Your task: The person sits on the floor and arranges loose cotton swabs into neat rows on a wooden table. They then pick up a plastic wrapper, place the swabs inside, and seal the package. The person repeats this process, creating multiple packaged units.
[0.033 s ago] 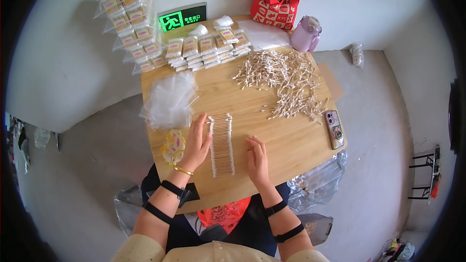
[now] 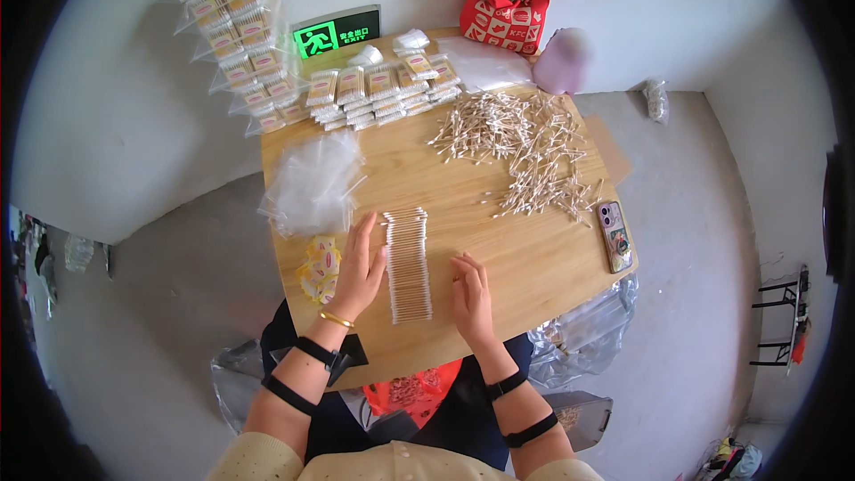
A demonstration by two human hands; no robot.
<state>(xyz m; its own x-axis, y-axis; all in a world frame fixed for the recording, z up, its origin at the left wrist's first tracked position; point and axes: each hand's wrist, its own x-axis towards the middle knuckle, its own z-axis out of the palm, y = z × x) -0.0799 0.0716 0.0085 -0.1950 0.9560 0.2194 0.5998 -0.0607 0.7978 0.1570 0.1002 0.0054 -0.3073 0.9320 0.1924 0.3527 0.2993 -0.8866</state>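
Observation:
A long row of cotton swabs (image 2: 408,267) lies side by side on the wooden table (image 2: 401,178), each swab pointing across. Along its left side rests my left hand (image 2: 360,269), open with fingers stretched out and the fingertips by the far end of the row. To the right of the row, a little apart from it, my right hand (image 2: 472,296) lies on the table with fingers loosely bent and nothing visible in it. A heap of loose cotton swabs (image 2: 521,147) spreads over the far right of the table.
Clear plastic bags (image 2: 312,183) and yellow printed paper labels (image 2: 319,269) lie left. Packed swab bundles (image 2: 381,82) stand stacked at the back beside a tall bagged stack (image 2: 233,31). A phone (image 2: 614,238), purple bottle (image 2: 563,62) and red bag (image 2: 506,13) sit along the right and far edges.

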